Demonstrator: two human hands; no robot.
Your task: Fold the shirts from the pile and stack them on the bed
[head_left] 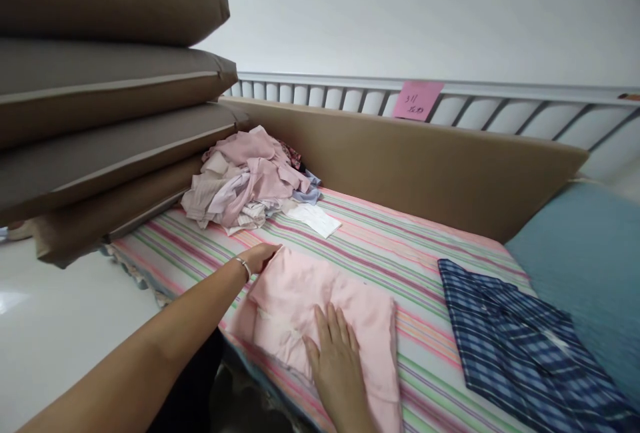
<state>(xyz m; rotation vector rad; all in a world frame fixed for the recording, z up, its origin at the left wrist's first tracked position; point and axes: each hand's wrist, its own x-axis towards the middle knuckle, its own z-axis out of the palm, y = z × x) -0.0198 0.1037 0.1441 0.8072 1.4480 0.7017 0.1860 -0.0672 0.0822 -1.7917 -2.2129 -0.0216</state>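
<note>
A pale pink garment (320, 286) lies spread on the striped sheet (425, 273) in front of me; its exact kind is unclear. My left hand (264, 257), with a bracelet at the wrist, pinches its far left corner, the fingertips partly hidden by the cloth. Palm down, my right hand (336, 353) rests on the garment's middle, its fingers stretched out. The near edge of the cloth runs out of the picture at the bottom.
A heap of crumpled clothes (250, 179) sits at the back left, beside stacked brown cushions (115, 86). To the right lies a dark blue plaid garment (520, 333). A brown board (400, 159) lines the railing, with a pink note (418, 100) above it.
</note>
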